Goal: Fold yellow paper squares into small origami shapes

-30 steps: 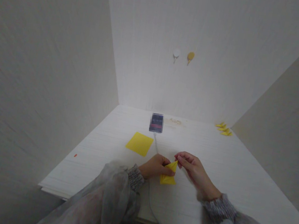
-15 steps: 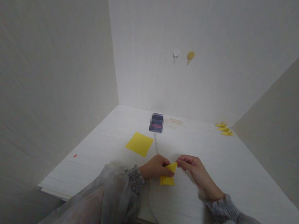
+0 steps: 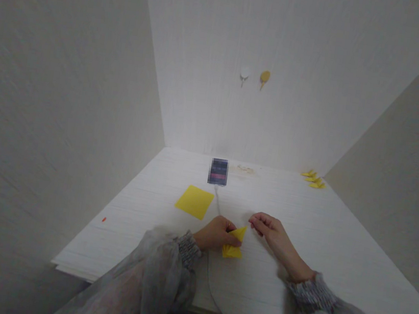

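Observation:
My left hand (image 3: 218,234) is closed, pinching a partly folded piece of yellow origami paper (image 3: 233,252) between thumb and fingers. The paper has a pointed corner at its upper right and creased layers fanning out below the thumb. Just to the right, my right hand (image 3: 266,227) hovers over the table with thumb and fingertips pressed together. A small gap separates those fingertips from the paper's point, and no object shows in them. Beyond my left hand, a flat yellow square sheet (image 3: 194,202) lies on the table.
Several small folded yellow paper pieces (image 3: 312,179) sit in the far right corner. A blurred dark device (image 3: 219,171) stands near the back wall, its cable (image 3: 210,281) running under my left arm to the front edge. Two hooks (image 3: 244,74) are on the wall; a red speck (image 3: 104,219) lies left.
My right hand has let go of the paper's upper right point and drawn slightly up and away. My left hand keeps its hold on the folded paper.

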{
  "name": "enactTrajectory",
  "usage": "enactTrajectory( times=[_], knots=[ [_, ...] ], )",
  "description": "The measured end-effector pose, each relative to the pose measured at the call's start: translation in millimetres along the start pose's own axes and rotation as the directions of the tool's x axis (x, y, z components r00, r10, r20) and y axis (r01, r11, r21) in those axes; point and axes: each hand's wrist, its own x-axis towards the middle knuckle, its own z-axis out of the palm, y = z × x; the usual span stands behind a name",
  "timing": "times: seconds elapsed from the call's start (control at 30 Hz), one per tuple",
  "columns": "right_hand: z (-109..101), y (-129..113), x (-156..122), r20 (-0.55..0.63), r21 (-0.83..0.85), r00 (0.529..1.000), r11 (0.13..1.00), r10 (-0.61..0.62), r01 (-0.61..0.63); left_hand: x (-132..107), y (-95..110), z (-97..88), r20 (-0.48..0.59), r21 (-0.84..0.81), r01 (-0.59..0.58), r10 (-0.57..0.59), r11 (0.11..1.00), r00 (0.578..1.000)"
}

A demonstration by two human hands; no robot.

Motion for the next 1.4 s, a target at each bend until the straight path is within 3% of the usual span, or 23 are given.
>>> enactTrajectory(
  times=[0.2, 0.4, 0.6, 0.8, 1.07, 1.27, 1.4],
  knots=[
    [11, 1, -2, 0.133, 0.018, 0.989, 0.998, 0.061, -0.064, 3, -4, 1.0, -0.026, 0.001, -0.024, 0.024, 1.000, 0.999],
    [19, 6, -1, 0.155, 0.054, 0.982, 0.991, 0.110, -0.119, 3, -5, 1.9, 0.004, -0.010, -0.047, 0.047, 0.999, 0.999],
    [14, 1, -6, 0.189, 0.215, 0.978, 0.968, 0.092, -0.133, 0, -1, 1.7, 0.058, -0.102, -0.029, 0.035, 0.994, 0.998],
    [12, -6, -9, 0.178, 0.274, 0.981, 0.953, 0.079, -0.127, 0, 0, 1.9, 0.046, -0.135, -0.017, 0.024, 0.991, 0.999],
    [11, -3, -7, 0.148, 0.173, 0.986, 0.979, 0.080, -0.106, 0, -1, 2.8, 0.011, -0.186, -0.026, 0.028, 0.982, 1.000],
    [12, -3, -6, 0.138, 0.165, 0.986, 0.980, 0.092, -0.115, -1, 0, 1.3, 0.080, -0.255, -0.049, 0.071, 0.966, 0.994],
    [12, -7, -7, 0.119, 0.231, 0.989, 0.967, 0.083, -0.109, 3, -2, 1.2, -0.021, -0.316, -0.091, 0.090, 0.944, 0.996]
  ],
)
